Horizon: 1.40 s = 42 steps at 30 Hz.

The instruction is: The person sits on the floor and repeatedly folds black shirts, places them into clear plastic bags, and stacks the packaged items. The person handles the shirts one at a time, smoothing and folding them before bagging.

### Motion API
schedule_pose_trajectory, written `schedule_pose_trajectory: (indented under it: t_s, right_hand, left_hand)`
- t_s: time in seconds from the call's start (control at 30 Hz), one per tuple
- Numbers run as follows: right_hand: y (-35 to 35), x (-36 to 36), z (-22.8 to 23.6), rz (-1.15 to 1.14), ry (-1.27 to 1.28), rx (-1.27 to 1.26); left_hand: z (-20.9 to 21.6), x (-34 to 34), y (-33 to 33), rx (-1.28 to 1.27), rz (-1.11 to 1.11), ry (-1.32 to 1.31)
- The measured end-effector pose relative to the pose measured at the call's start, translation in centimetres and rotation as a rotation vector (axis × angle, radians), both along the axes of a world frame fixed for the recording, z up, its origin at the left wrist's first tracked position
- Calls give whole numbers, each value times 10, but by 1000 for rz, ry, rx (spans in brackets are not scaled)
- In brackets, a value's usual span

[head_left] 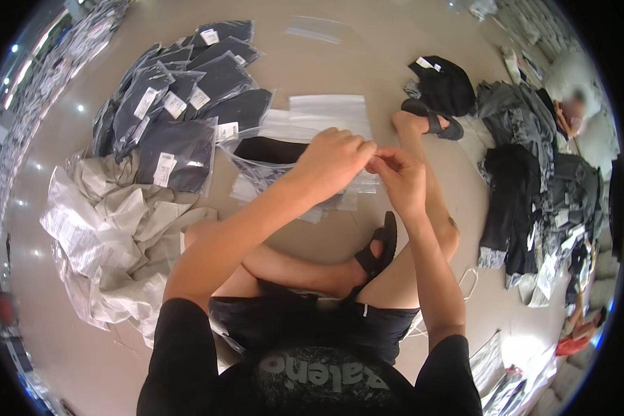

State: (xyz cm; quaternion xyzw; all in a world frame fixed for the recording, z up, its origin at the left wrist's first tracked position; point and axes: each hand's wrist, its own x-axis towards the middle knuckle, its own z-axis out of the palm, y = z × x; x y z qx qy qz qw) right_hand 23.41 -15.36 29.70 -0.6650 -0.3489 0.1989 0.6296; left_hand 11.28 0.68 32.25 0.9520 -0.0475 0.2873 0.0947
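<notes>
In the head view, two bare hands meet at the right end of one clear bag (256, 172), which lies in front of the person with one black garment (269, 150) partly showing inside. The left hand (334, 159) curls closed over the bag's rim, its fingertips hidden behind its own back; the right hand (404, 182) pinches thumb and fingers together on the same edge, the film between them too small to make out. Flat clear bags (329, 109) lie beyond and beneath, their number unclear. At least eight bagged dark garments (177, 149) overlap at upper left, above one heap of pale cloth (114, 236). Two black sandals (378, 253) show, and one folded black garment (445, 87). Two other people (581, 340) at the right are partly cut off and blurred.
</notes>
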Motion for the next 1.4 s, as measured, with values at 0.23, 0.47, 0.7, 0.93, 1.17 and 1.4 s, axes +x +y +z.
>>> schedule_pose_trajectory:
  t_s: [0.23, 0.47, 0.7, 0.93, 1.17, 1.4]
  right_hand:
    - [-5, 4, -13, 6, 82, 30]
    - [3, 25, -19, -22, 185, 72]
    - [55, 77, -9, 64, 92, 110]
    - [-18, 82, 11, 373, -166, -321]
    - [97, 2, -176, -39, -835, -521]
    - [105, -11, -266, -42, -884, -712]
  left_hand:
    - [-18, -16, 12, 182, 84, 22]
    - [-16, -76, 91, 236, 213, -28]
    - [-3, -65, 152, 176, 209, -86]
    - [-27, -167, 74, -285, 65, 332]
    - [-263, -119, 123, -731, 561, 281]
    - [-276, -18, 92, -1470, 711, 550]
